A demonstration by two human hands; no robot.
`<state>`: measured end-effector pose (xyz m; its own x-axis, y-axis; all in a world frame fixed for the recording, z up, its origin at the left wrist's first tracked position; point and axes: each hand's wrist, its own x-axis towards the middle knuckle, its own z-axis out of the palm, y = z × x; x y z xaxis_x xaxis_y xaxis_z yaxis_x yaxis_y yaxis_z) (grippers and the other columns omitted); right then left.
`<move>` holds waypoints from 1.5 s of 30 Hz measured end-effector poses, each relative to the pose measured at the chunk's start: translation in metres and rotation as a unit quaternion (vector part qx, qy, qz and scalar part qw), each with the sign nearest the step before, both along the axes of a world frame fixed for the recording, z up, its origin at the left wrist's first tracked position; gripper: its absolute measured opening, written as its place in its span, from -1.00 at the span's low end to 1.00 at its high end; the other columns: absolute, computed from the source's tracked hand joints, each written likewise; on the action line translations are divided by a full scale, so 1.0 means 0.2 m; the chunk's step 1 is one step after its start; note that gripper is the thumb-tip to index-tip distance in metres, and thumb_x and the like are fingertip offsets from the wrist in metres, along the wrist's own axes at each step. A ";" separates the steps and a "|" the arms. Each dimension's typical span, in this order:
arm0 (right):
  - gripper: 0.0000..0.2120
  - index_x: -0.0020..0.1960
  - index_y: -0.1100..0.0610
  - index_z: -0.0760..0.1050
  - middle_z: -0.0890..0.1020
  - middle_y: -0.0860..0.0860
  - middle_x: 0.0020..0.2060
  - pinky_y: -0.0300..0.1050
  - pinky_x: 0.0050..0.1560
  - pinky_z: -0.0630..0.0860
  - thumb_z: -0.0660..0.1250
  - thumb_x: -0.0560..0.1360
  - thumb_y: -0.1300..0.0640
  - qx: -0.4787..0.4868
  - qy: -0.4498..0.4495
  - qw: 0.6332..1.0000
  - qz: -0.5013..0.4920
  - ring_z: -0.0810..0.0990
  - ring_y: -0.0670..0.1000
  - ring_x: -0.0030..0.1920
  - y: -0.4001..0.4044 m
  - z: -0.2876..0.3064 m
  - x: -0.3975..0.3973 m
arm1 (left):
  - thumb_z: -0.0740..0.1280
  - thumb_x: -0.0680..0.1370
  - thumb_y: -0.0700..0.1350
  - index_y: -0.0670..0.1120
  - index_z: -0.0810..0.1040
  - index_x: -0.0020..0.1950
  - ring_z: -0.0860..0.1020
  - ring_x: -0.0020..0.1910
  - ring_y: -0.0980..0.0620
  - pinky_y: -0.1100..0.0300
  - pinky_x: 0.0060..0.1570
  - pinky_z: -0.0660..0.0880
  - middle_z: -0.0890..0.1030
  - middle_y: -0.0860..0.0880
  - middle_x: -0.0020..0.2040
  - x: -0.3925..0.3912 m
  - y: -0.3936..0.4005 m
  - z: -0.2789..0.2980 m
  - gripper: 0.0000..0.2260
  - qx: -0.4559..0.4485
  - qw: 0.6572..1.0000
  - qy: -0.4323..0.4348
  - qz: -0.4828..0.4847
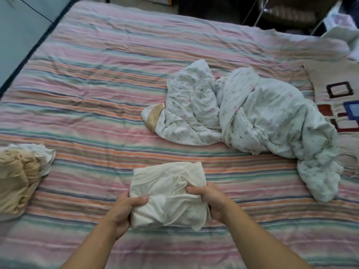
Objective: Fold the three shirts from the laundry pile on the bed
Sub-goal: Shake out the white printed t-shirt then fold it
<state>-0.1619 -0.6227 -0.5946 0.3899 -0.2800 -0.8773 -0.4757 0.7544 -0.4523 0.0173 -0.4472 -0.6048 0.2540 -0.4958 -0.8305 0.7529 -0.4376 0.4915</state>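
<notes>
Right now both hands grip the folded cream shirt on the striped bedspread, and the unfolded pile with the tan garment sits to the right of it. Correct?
Not quite. Both the left hand and right hand do grip the folded cream shirt on the striped bedspread, but the head view shows the pile with the tan garment to the left of it, not the right.

Soft, even daylight, faint shadows; edges blurred and bowed by the wide lens.

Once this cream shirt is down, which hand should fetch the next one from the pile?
Left, probably. The left hand grips the cream shirt on the side nearer the laundry pile; the right hand would have to cross over.
</notes>
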 end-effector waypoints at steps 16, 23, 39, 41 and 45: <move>-0.66 0.17 0.08 0.61 0.74 0.08 -0.01 0.09 0.06 0.65 0.51 0.40 0.24 -0.180 -0.088 0.966 0.166 0.71 0.12 0.00 0.39 0.68 0.98 | 0.41 0.25 -0.47 -0.18 0.55 0.17 0.69 -0.08 -0.15 -0.02 -0.16 0.65 0.70 -0.19 0.02 0.64 0.62 0.69 -0.49 -0.110 0.972 -0.084 0.190; -0.60 0.21 0.04 0.59 0.72 0.01 0.02 0.01 0.03 0.64 0.54 0.39 0.17 -0.232 -0.103 0.932 0.259 0.70 0.06 0.01 0.72 0.76 1.50 | 0.38 0.38 -0.44 -0.17 0.53 0.24 0.65 0.04 -0.17 -0.03 -0.02 0.61 0.67 -0.19 0.11 0.92 1.01 0.70 -0.55 -0.085 0.943 -0.100 0.307; -0.80 0.03 0.01 0.64 0.72 -0.03 -0.09 -0.07 -0.01 0.56 0.48 0.41 0.09 -0.388 -0.101 0.796 0.454 0.67 0.01 -0.05 1.26 0.44 2.48 | 0.40 0.38 -0.39 -0.22 0.52 0.27 0.62 0.08 -0.22 -0.05 0.08 0.55 0.65 -0.23 0.14 1.42 1.51 0.26 -0.54 -0.035 0.888 -0.066 0.454; -0.87 -0.03 0.00 0.62 0.69 -0.06 -0.13 -0.13 -0.09 0.47 0.46 0.43 0.07 -0.419 -0.082 0.759 0.491 0.63 -0.01 -0.08 1.27 0.37 2.57 | 0.39 0.41 -0.38 -0.21 0.54 0.24 0.62 0.02 -0.20 -0.01 0.00 0.57 0.65 -0.22 0.11 1.48 1.51 0.16 -0.59 -0.005 0.888 -0.067 0.455; -0.81 0.11 0.05 0.58 0.65 0.02 -0.04 -0.13 -0.05 0.44 0.38 0.51 0.08 -0.464 -0.010 0.738 0.490 0.63 0.08 0.06 1.26 0.25 2.69 | 0.44 0.42 -0.31 -0.11 0.59 0.12 0.64 -0.07 -0.16 0.01 -0.13 0.59 0.66 -0.19 0.11 1.55 1.49 -0.02 -0.71 0.078 0.918 -0.099 0.377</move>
